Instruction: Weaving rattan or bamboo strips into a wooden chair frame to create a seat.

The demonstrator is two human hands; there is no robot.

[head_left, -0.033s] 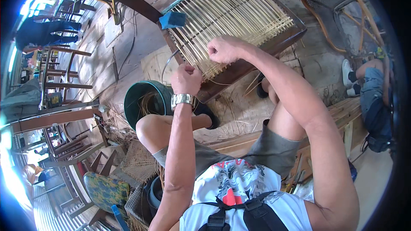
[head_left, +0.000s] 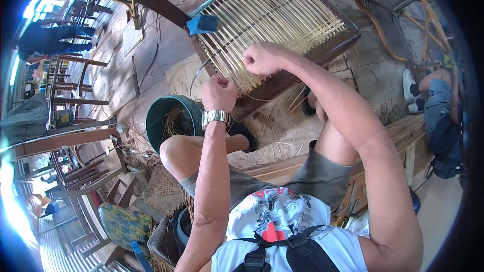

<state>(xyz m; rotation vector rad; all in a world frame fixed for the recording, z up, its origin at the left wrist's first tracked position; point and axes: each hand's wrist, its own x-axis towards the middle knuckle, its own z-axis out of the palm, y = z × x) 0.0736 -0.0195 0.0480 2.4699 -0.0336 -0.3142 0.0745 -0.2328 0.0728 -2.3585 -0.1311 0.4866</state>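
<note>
A dark wooden seat frame [head_left: 344, 38], strung with many pale cane strips [head_left: 272, 12], stands in front of me. At its near left corner my left hand [head_left: 220, 93], with a metal watch on the wrist, is closed with the fingertips pinched together. Just right of it and slightly farther, my right hand [head_left: 264, 58] is curled closed over the near end of the strips. Whatever either hand grips is too small or hidden to make out. A thin curved strand [head_left: 195, 76] arcs down from the frame's left side beside my left hand.
A blue sponge-like block [head_left: 202, 23] rests on the frame's far left corner. Left of my knee stands a green bucket [head_left: 151, 121] with loose cane inside. Wooden chair frames [head_left: 80, 102] crowd the left. A cane-backed chair [head_left: 370, 12] and a seated person [head_left: 439, 103] are at right.
</note>
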